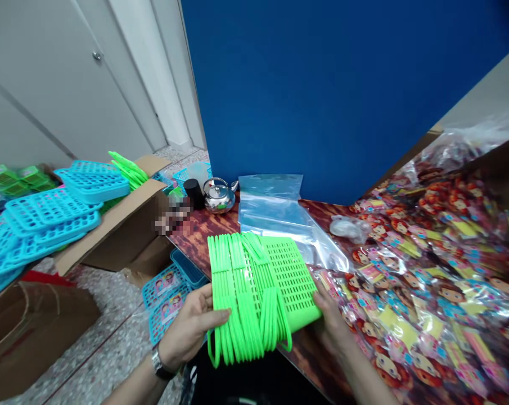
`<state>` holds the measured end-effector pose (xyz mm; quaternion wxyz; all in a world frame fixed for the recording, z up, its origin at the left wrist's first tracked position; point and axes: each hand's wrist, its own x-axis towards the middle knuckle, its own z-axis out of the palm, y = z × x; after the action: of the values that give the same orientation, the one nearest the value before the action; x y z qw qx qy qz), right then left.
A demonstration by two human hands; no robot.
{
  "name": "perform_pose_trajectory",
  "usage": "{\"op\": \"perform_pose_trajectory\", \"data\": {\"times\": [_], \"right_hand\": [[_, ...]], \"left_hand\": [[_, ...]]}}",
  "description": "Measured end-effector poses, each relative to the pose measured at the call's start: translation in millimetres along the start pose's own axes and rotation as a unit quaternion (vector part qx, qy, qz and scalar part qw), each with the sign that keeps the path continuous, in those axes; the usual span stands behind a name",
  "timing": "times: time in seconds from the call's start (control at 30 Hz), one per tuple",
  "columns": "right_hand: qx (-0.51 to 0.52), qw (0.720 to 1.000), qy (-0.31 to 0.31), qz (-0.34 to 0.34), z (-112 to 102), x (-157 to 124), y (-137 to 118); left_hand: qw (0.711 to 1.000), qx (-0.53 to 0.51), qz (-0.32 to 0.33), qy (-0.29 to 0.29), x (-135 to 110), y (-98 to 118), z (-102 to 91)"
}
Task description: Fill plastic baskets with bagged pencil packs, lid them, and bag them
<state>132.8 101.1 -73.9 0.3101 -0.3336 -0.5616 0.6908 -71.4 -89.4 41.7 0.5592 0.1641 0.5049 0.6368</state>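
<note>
well, both hands are on the stack of green plastic lattice panels, which is held nearer me than the steel teapot, tilted over the near edge of the wood-grain table. my left hand is closed on the stack's left edge, thumb lying across the top over the bunched loop handles and the fingers curled beneath. my right hand grips the lower right corner of the broad panel. most of its fingers are hidden under the plastic, so i judge the hold by the pinch at the edge.

i'd judge the stack to be light and fairly stiff, though the thin handles look springy and the smooth pieces could slide over one another and fan out. the safest hold looks to be on two opposite edges, pressing the layers together, not on the loose handles alone.

just right of the teapot lie clear plastic bags, and well to its right there is a heap of cartoon-face packets. left of the teapot is an open cardboard box, and farther left lie blue lattice panels. below the teapot, down on the floor, sit small blue baskets with face stickers. a blue partition rises behind the teapot.
</note>
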Motion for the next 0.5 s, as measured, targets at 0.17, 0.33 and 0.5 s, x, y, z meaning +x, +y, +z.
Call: {"op": "perform_pose_trajectory", "data": {"times": [0.17, 0.33, 0.5], "right_hand": [[0.045, 0.998, 0.001, 0.039, -6, 2, 2], [0.017, 0.999, 0.002, 0.032, -3, 4, 0], [0.012, 0.999, 0.01, 0.033, 0, 4, -4]], "left_hand": [[1.0, 0.011, 0.007, 0.027, 1, -11, -6.1], [0.998, 0.043, -0.012, 0.045, -4, -8, -10.5], [0.988, 0.06, -0.007, 0.142, 0, 5, -15.8]]}}
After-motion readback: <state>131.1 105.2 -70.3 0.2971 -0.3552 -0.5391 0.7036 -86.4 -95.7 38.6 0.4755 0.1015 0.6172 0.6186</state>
